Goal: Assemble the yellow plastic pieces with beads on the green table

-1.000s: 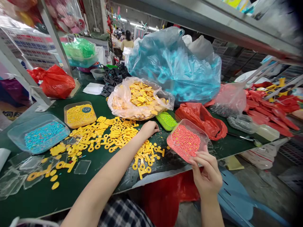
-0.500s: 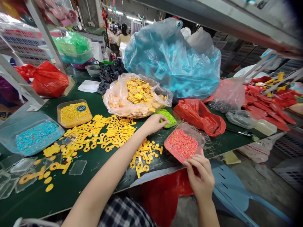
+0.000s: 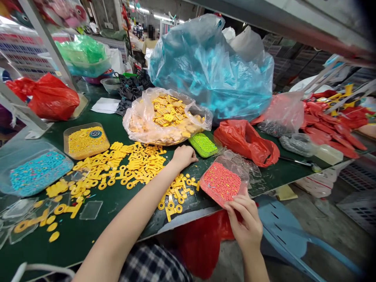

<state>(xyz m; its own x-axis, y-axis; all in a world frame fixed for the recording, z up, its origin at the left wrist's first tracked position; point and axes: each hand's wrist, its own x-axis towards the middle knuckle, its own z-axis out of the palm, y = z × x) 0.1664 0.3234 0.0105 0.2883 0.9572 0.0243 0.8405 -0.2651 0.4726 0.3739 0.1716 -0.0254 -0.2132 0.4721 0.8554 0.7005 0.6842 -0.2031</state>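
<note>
My left hand (image 3: 185, 156) is curled closed just left of the tray of green beads (image 3: 205, 145). What its fingers hold, if anything, is hidden. At the table's front edge, my right hand (image 3: 246, 219) has thumb and fingers closed on the near corner of a clear tray of coral-red beads (image 3: 222, 180). Small yellow plastic pieces with ring ends (image 3: 141, 162) lie spread to the left of my left forearm, and a few more (image 3: 179, 192) lie between my hands.
A bag of yellow parts (image 3: 169, 113) and a large blue-filled bag (image 3: 211, 74) stand behind. Trays of yellow beads (image 3: 86, 141) and blue beads (image 3: 38, 170) sit at left. A red plastic bag (image 3: 249, 141) lies right, above a blue chair (image 3: 282, 231).
My left hand has drawn back from over the green beads to the left, uncovering their tray. My right hand stays at the red bead tray. The view has shifted slightly.
</note>
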